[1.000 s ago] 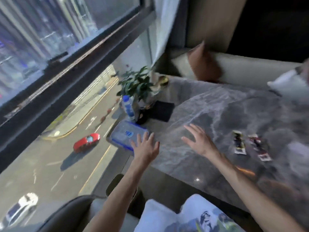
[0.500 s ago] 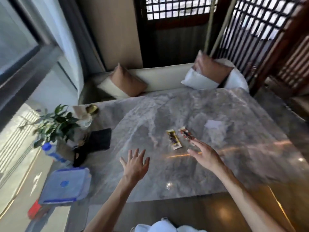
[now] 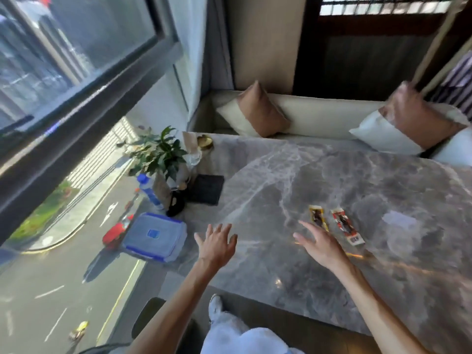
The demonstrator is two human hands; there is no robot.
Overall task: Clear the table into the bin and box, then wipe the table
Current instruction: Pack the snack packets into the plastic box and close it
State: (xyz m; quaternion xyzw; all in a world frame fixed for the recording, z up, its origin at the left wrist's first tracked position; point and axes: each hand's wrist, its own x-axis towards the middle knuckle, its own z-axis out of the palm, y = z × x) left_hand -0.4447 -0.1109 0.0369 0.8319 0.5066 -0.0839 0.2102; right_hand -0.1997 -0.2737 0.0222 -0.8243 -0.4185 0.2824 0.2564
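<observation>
The whole picture is a little blurred, so the print on the two wrappers cannot be read. The yellow wrapper (image 3: 318, 217) and the red wrapper (image 3: 346, 229) lie flat on the grey marble table (image 3: 293, 175), side by side but apart. A pale patch (image 3: 398, 218) further right may be a piece of paper or only a reflection; I cannot tell. The right edge of the table and the second cushion (image 3: 408, 126) are cut off by the frame. No bin is visible.

The left hand (image 3: 217, 245) is held open with the fingers spread over the near edge of the table and grasps nothing. The right hand (image 3: 319, 245) is also open and empty, its fingertips just beside the yellow wrapper; whether they touch it is not clear.

The box (image 3: 155, 236), clear with a blue lid, sits at the left corner of the table, near the bottle (image 3: 149, 191) and the plant (image 3: 158, 152).

Compared with half a second ago, the view has turned left, so more window shows. Both hands remain open, and the wrappers have not moved.
</observation>
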